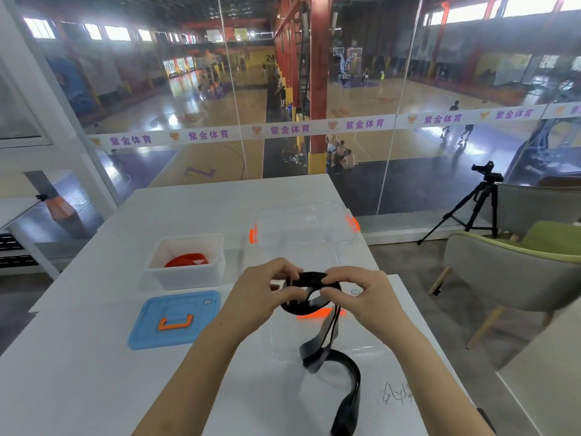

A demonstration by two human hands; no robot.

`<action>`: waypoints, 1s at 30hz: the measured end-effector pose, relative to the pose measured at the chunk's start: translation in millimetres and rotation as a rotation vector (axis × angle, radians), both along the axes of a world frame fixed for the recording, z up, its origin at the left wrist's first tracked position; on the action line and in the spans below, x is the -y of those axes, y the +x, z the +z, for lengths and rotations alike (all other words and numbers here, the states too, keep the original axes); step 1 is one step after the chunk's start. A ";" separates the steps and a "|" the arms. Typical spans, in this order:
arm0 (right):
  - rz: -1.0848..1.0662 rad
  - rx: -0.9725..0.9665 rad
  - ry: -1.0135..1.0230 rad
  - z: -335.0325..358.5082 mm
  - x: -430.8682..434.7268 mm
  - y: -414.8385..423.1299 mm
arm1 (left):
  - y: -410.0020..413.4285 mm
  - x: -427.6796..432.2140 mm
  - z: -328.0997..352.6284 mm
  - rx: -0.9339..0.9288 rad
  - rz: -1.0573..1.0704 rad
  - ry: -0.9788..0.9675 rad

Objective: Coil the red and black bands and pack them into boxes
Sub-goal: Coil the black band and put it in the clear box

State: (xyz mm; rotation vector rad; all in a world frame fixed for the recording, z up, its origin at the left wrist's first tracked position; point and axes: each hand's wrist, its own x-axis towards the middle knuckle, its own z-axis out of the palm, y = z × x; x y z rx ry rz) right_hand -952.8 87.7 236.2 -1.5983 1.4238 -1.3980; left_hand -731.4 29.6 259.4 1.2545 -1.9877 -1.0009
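Two hands work the black band point(309, 279) in the air, to the right of the white box point(188, 278) and a little nearer the person. The left hand point(261, 294) pinches the small coil between thumb and curled fingers, apparently to keep the finished turns from springing apart. The right hand point(361, 297) pinches the coil's opposite side, fingers curled, placed to feed the next turn. The uncoiled tail hangs down and trails over the counter point(94, 372) toward the person, so much winding remains. A clear box point(276, 338) sits right of the white box, directly below the coil, likely so the band can drop straight in. Inside the white box lies the red band point(187, 260), already coiled. A blue lid point(176, 319) lies flat just in front of the white box, probably waiting to close it.
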 end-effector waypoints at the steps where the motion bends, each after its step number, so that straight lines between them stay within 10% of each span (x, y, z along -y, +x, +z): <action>1: 0.024 -0.046 0.001 1.5 -0.2 1.1 | -3.1 -1.7 3.7 0.082 -0.019 -0.040; 6: 0.091 -0.104 0.007 1.3 -2.5 3.8 | -8.7 -6.8 8.4 0.281 -0.083 -0.057; 18: -0.057 0.336 0.036 -23.6 -5.7 14.8 | -11.5 -10.9 -4.3 -0.388 0.110 0.151; 30: 0.019 -0.103 -0.031 -26.7 -1.0 5.9 | -4.3 -3.1 -4.5 0.087 -0.099 0.094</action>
